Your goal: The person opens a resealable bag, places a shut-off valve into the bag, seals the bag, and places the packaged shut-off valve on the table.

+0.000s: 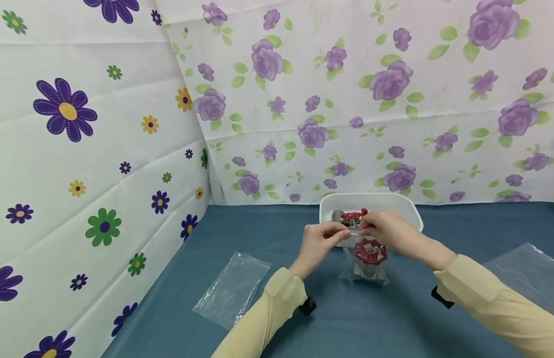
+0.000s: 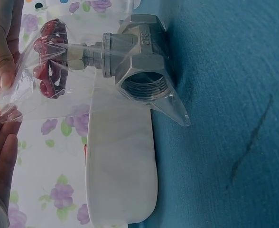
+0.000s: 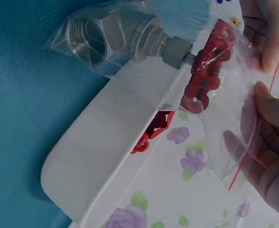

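A clear zip bag (image 2: 89, 111) with a red seal line stands upright on the table, close in front of the white tray. Inside it is a metal gate valve (image 1: 369, 271) with a red handwheel (image 3: 209, 66); its threaded opening shows in both wrist views. My left hand (image 1: 319, 241) pinches the bag's top edge between thumb and fingers. From the other side, my right hand (image 1: 388, 229) pinches the same edge near the red line, a finger showing through the film in the right wrist view. The two hands are close together above the handwheel.
Behind the bag, the white tray (image 1: 413, 215) holds red-handled valve pieces (image 1: 350, 217). One flat clear bag (image 1: 234, 288) lies to the left on the blue cloth, another (image 1: 527, 276) to the right. Flowered curtains (image 1: 303, 89) hang at the back and left.
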The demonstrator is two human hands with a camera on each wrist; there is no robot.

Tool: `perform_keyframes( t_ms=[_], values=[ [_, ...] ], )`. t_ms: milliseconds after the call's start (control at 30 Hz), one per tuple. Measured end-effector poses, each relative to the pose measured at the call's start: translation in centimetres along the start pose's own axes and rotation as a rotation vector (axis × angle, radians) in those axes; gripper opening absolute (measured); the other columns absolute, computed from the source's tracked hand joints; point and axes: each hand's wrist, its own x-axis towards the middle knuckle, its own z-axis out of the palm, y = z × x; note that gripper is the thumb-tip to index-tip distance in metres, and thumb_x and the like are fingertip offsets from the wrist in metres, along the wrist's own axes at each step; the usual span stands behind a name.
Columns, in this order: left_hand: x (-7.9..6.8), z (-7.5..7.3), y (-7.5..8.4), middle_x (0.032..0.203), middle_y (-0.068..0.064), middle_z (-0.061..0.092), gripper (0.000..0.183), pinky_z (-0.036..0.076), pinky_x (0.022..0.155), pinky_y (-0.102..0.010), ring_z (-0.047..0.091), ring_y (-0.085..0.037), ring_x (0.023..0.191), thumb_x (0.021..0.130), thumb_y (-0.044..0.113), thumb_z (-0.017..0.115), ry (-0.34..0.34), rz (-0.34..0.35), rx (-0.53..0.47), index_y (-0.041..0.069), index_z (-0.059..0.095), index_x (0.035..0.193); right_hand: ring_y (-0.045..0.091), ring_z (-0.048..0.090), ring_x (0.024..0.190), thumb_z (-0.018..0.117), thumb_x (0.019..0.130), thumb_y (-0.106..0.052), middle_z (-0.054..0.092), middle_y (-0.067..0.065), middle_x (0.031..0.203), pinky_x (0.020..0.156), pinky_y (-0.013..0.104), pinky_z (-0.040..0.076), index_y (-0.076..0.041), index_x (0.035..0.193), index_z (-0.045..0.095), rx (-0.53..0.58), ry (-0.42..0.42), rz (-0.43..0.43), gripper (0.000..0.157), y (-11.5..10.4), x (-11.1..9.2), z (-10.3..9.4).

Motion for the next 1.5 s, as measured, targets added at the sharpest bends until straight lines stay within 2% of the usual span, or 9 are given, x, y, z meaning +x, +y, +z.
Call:
perform_keyframes(
  t_ms=[167,433,533,767,1000,1200,1333,1500],
  values=[
    [-0.1,0.1,0.0,0.083,-0.002,0.067,0.013,0.05,0.066,-0.026,0.062,-0.006,0.075,0.086,0.013,0.062,0.003,-0.008,-0.014,0.003,0.07,0.089,0.005,0.052,0.056,0.073,0.073,0.002,0.058,-0.007,0.067,0.052,0.025,0.046,-0.01,0.072,0.066,-0.057,0.031,-0.008,0.014,0.1,-0.1,0.5],
    [0.1,0.1,0.1,0.082,0.0,0.067,0.013,0.05,0.065,-0.024,0.061,-0.005,0.074,0.086,0.014,0.062,0.025,-0.013,0.015,0.003,0.069,0.088,0.01,0.057,0.063,0.068,0.078,0.001,0.06,-0.005,0.075,0.056,0.026,0.047,-0.006,0.082,0.067,0.087,-0.01,0.046,0.009,0.4,-0.5,-0.2],
    [0.1,0.1,0.3,0.082,-0.003,0.067,0.011,0.05,0.064,-0.025,0.062,-0.007,0.073,0.085,0.01,0.063,0.038,-0.013,0.008,0.001,0.069,0.087,0.009,0.057,0.065,0.069,0.078,-0.001,0.06,-0.005,0.077,0.058,0.026,0.048,-0.007,0.085,0.068,0.1,-0.032,0.073,0.009,0.7,-0.8,-0.5],
    [0.1,-0.4,3.0,0.081,-0.014,0.066,0.008,0.05,0.065,-0.026,0.064,-0.018,0.073,0.084,0.001,0.062,0.046,-0.004,-0.021,-0.006,0.067,0.086,0.005,0.054,0.061,0.07,0.078,-0.002,0.058,-0.008,0.072,0.055,0.025,0.047,-0.009,0.078,0.066,0.068,-0.012,0.077,0.008,1.2,-1.1,-0.5],
    [0.1,-0.2,3.3,0.08,-0.015,0.066,0.007,0.05,0.064,-0.026,0.064,-0.017,0.073,0.084,-0.001,0.062,0.044,-0.001,-0.023,-0.006,0.066,0.085,0.005,0.048,0.055,0.071,0.075,0.002,0.053,-0.008,0.066,0.05,0.026,0.043,-0.01,0.072,0.062,-0.019,0.03,0.039,0.015,1.0,-1.2,-0.1],
    [0.2,-0.1,3.1,0.08,-0.013,0.066,0.007,0.05,0.064,-0.026,0.063,-0.014,0.072,0.084,0.0,0.062,0.045,0.009,-0.004,-0.006,0.067,0.085,0.008,0.048,0.056,0.071,0.074,0.004,0.054,-0.005,0.066,0.05,0.028,0.043,-0.008,0.07,0.061,-0.071,0.066,0.059,0.017,0.7,-1.3,0.2],
    [0.2,-0.1,3.1,0.081,-0.014,0.066,0.008,0.05,0.064,-0.025,0.063,-0.017,0.072,0.084,0.0,0.062,0.046,-0.011,0.0,-0.006,0.067,0.086,0.009,0.051,0.057,0.07,0.077,0.001,0.057,-0.004,0.069,0.052,0.028,0.045,-0.007,0.074,0.064,-0.023,0.065,0.099,0.01,0.8,-1.4,0.1],
    [0.1,-0.2,3.1,0.082,-0.017,0.065,0.009,0.05,0.064,-0.026,0.063,-0.022,0.073,0.084,0.001,0.062,0.046,-0.014,-0.016,-0.006,0.067,0.087,0.006,0.054,0.061,0.067,0.081,-0.006,0.06,-0.005,0.076,0.055,0.026,0.046,-0.006,0.083,0.067,0.053,0.013,0.142,0.002,1.3,-1.7,-0.2]
  ],
)
